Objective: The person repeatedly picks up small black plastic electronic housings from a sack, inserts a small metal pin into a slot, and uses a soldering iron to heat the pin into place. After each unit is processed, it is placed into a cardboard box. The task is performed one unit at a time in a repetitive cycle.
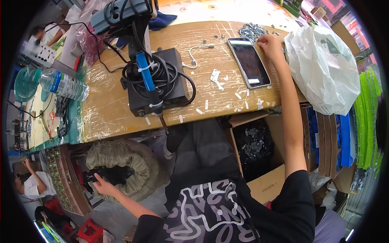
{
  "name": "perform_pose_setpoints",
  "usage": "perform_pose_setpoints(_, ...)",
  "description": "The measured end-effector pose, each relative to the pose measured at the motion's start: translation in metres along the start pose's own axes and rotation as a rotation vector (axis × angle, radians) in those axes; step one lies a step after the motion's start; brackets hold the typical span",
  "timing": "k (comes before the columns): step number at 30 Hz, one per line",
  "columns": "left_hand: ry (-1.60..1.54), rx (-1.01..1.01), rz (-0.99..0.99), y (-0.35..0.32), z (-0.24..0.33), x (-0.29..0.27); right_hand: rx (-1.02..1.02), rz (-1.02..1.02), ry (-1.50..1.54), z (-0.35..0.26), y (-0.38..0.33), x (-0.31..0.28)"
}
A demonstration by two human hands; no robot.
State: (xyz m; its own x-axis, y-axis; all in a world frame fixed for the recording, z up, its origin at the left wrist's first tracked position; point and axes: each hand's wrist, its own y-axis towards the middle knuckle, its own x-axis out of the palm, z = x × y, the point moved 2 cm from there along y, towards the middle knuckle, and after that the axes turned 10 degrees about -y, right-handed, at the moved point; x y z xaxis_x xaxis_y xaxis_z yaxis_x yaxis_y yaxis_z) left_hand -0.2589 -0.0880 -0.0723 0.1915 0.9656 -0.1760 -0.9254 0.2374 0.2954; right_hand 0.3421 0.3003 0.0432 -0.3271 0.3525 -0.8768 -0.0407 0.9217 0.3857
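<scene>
At the far right of the table, my right hand (271,45) reaches to the edge of a pile of small silver screws (252,30). Its fingertips are pinched together on a screw that is mostly hidden. Just left of this hand lies a phone (248,62) with a dark screen. Down at the left, below the table edge, my left hand (104,187) is at the opening of a rolled-down woven sack (142,162) with black parts (117,175) inside. Its fingers are closed beside the black parts; what they hold blends into the dark contents.
A black box (172,60) with coiled cables stands on the table, and an electric screwdriver (145,71) hangs point-down before it. A white bag (324,69) sits at the right, a water bottle (65,84) at the left. Below is a carton (263,184) containing black pieces.
</scene>
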Motion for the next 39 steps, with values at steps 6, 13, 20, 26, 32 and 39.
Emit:
perform_pose_setpoints(6, -0.711, -0.354, -0.2, -0.062, 0.1, 0.046, -0.138, -0.061, -0.305, -0.01, 0.011, 0.0)
perform_pose_setpoints(13, -0.672, -0.655, -0.861, -0.158, 0.179, 0.088, -0.117, 0.255, -0.177, -0.017, -0.023, -0.014)
perform_pose_setpoints(20, -0.679, -0.815, -1.219, -0.196, 0.189, 0.102, 0.253, 0.274, 0.704, -0.132, -0.15, -0.059)
perform_pose_setpoints(26, -0.585, -0.744, -1.361, -0.216, 0.195, 0.11, 0.17, -0.141, 1.242, -0.201, -0.223, -0.038)
perform_pose_setpoints(32, -0.417, -0.53, -1.476, -0.221, 0.201, 0.114, 0.101, -0.27, 1.433, -0.201, -0.225, -0.025)
perform_pose_setpoints(39, -0.314, -0.268, -1.475, -0.225, 0.196, 0.112, 0.348, -0.482, 1.676, -0.193, -0.23, -0.014)
